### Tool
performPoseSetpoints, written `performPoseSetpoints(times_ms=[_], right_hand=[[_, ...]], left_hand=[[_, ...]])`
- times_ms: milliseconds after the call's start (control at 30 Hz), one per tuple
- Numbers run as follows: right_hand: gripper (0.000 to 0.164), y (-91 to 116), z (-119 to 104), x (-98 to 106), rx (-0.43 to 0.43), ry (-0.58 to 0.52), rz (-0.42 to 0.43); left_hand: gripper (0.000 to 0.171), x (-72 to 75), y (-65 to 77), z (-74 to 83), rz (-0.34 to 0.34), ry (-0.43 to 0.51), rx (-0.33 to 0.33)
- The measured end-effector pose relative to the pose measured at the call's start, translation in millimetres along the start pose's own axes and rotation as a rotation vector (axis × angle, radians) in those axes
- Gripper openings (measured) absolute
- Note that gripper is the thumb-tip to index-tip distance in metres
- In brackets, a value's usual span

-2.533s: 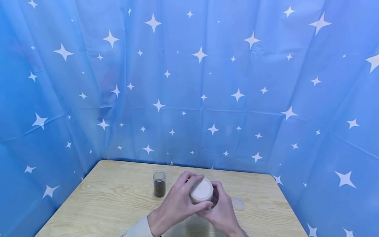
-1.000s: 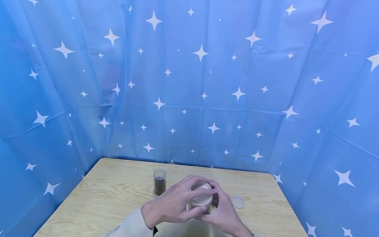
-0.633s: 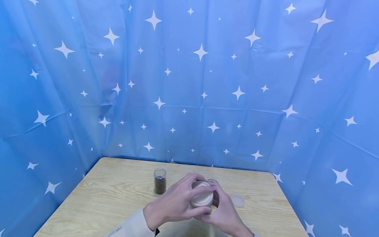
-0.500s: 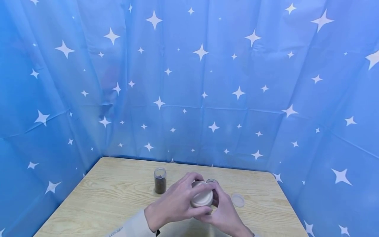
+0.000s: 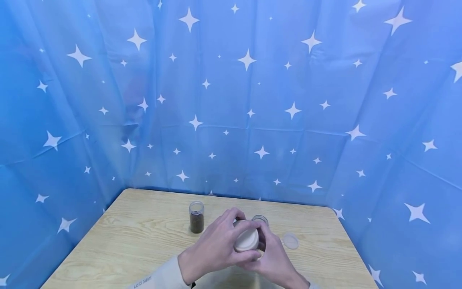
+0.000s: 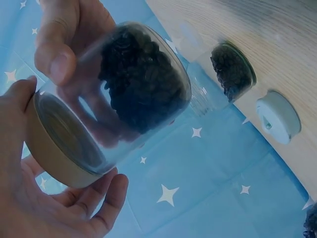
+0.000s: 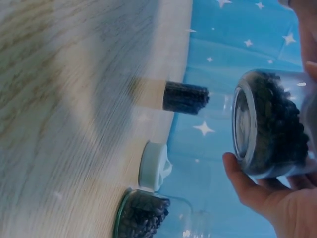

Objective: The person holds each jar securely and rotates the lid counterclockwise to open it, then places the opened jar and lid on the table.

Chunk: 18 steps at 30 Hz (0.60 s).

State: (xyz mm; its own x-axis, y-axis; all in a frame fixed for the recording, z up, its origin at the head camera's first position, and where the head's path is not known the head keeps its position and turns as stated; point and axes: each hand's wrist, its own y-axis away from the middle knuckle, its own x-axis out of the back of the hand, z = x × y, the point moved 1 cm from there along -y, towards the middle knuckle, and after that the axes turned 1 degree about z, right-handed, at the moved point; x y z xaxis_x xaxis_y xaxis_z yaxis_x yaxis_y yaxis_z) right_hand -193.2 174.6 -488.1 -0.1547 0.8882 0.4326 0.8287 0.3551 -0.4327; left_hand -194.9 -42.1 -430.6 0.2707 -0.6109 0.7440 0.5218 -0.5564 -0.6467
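Note:
Both hands hold a clear jar (image 6: pixel 143 79) with a pale tan lid, partly filled with dark, seed-like pieces. My left hand (image 5: pixel 216 245) grips the round lid (image 5: pixel 247 240), thumb on the near side and fingers over the far side. Around the jar's glass body curls my right hand (image 5: pixel 272 257), most of the body being hidden behind the hands in the head view. In the left wrist view the jar tilts, its lid end lower left and its base upper right. The right wrist view shows the jar's base (image 7: pixel 243 124) beside the right fingertips.
An uncapped narrow jar (image 5: pixel 196 220) of dark pieces stands left of the hands. Behind the right hand shows another glass jar's rim (image 5: pixel 260 219). A white lid (image 6: pixel 280 116) sits between those jars. A clear disc (image 5: pixel 290 241) lies right on the wooden table (image 5: pixel 137 237).
The left fingers have shifted round the lid, at one point spreading across its top. The jar has tilted slightly, and the rim behind the right hand has come into sight.

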Motion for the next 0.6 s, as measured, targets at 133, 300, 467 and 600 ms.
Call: performPoseSetpoints(times_ms=[133,300,467,600], right_hand=[[0.085,1,-1,1,0.005,-0.001,-0.008],[0.087,2,-4,4,-0.002,-0.009,-0.022],[0.087,7,-6,8,-0.017,-0.030,-0.035],[0.095,11,-4,11,-0.023,-0.035,-0.040]], left_hand=[[0.071,1.5,0.0,-2.6,-0.049,0.025,-0.033],[0.077,5.7,0.6,-8.1,-0.114,0.064,-0.083],[0.082,9.3,1.1,-12.6,-0.119,0.084,-0.205],[0.080,12.2,-1.1,-13.6,-0.127,0.075,-0.310]])
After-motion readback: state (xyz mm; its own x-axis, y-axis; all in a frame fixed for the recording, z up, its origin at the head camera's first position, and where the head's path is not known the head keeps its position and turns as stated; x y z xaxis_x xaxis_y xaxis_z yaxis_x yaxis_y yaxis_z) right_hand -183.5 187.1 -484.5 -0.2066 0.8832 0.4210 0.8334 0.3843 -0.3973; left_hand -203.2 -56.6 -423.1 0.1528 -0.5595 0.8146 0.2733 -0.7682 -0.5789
